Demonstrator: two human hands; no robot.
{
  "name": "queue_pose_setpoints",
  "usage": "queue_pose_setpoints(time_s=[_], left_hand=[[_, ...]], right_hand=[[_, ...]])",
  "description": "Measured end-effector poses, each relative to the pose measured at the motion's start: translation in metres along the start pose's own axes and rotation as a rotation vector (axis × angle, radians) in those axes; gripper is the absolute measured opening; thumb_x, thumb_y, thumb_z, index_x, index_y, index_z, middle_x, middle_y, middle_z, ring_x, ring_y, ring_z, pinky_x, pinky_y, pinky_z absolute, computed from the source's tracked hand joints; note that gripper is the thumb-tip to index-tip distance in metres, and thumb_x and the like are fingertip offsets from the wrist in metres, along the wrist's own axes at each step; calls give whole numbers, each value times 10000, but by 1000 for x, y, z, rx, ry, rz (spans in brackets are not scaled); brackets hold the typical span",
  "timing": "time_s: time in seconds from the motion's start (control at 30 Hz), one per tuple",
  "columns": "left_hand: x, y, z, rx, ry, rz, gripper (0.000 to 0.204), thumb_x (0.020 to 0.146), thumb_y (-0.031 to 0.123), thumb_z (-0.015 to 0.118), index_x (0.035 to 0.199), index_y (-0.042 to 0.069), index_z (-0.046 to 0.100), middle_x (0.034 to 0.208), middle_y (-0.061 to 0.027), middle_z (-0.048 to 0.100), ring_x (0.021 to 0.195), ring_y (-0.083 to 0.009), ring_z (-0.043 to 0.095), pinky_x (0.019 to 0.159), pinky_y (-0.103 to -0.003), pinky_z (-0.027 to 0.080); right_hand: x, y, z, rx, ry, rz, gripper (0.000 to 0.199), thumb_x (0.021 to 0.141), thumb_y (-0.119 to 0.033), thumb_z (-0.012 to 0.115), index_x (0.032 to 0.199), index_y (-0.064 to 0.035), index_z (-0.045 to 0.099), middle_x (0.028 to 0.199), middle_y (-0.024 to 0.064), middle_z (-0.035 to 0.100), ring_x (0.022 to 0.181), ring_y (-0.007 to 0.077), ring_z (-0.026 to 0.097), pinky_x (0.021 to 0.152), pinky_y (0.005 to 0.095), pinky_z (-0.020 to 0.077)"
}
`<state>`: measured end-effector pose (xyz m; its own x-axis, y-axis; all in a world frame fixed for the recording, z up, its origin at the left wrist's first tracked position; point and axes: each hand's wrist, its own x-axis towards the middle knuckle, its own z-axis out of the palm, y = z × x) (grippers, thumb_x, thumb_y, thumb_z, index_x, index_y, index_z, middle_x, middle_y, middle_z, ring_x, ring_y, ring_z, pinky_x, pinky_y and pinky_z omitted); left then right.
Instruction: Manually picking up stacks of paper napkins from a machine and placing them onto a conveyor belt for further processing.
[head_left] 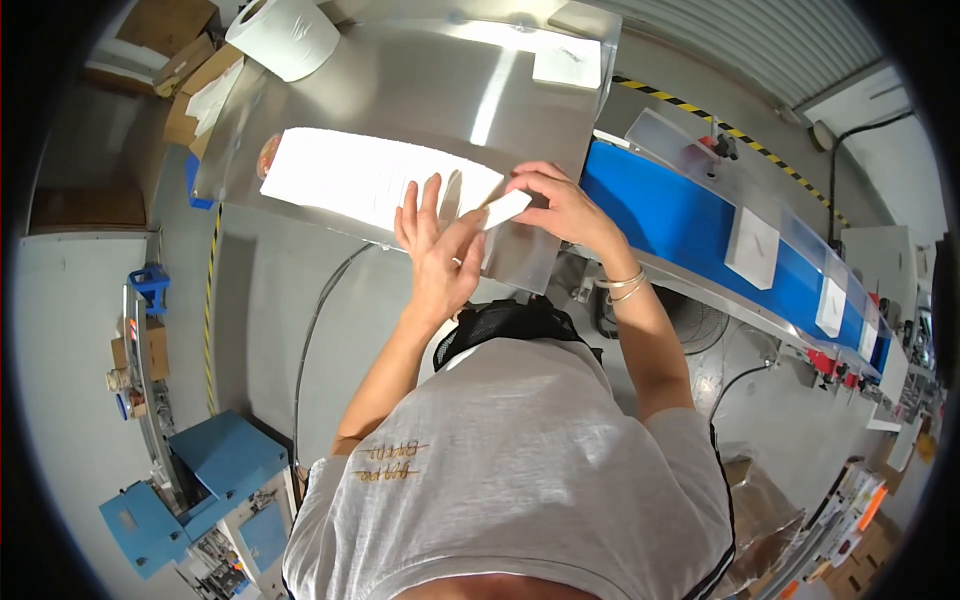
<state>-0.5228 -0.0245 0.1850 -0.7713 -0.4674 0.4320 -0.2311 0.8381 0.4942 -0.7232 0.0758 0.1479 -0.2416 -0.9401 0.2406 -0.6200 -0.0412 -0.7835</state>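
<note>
A long white row of flat pieces, probably cartons or cards packed side by side (340,178), lies on the shiny metal table. My left hand (437,245) rests at its near edge, fingers stretched and spread, two of them on the white row. Its index fingertip meets a small flat white piece (508,209) that sits tilted at the row's right end. My right hand (568,212) pinches that piece at its outer end between thumb and fingers. Whether the piece is a folded box or a card, I cannot make out.
A white paper roll (284,38) stands at the table's far left. A flat white packet (567,63) lies at the far right corner. Right of the table runs a blue conveyor belt (655,205) carrying several white packets (752,248) behind clear guards. A black cable (318,320) crosses the floor.
</note>
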Motion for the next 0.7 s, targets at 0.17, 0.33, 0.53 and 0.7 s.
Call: queue_pose_setpoints(time_s=[0.17,0.33,0.53,0.7], left_hand=[[3,-12,-2,52,92,-23,304,808,70,622,1109,89,656,1459,-200,309,1357,-448,212,1084,-558,165],[3,-13,-1,113,61,9,353,796,11,602,1144,65,636,1402,-204,382,1323,-437,279,1074,-543,199],[3,-15,-2,95,61,28,330,785,22,610,1096,108,674,1416,-190,381,1345,-433,252,1084,-545,159],[4,-16,-7,43,6,35,285,788,56,626,1053,131,700,1453,-185,337,1371,-432,202,1087,-567,110]], right_hand=[[-44,43,-15,515,297,421,268,942,-300,602,961,-46,519,772,-24,486,725,59,442,639,237,420],[-127,128,-80,-228,745,886,438,884,-424,627,968,0,556,860,139,593,730,239,531,676,376,450],[-72,42,-66,-534,577,277,506,709,-225,791,1136,-59,578,1080,151,614,1056,320,546,876,402,451],[7,-21,5,138,4,164,424,771,-151,741,1167,-139,591,1297,74,479,1027,224,553,854,311,464]])
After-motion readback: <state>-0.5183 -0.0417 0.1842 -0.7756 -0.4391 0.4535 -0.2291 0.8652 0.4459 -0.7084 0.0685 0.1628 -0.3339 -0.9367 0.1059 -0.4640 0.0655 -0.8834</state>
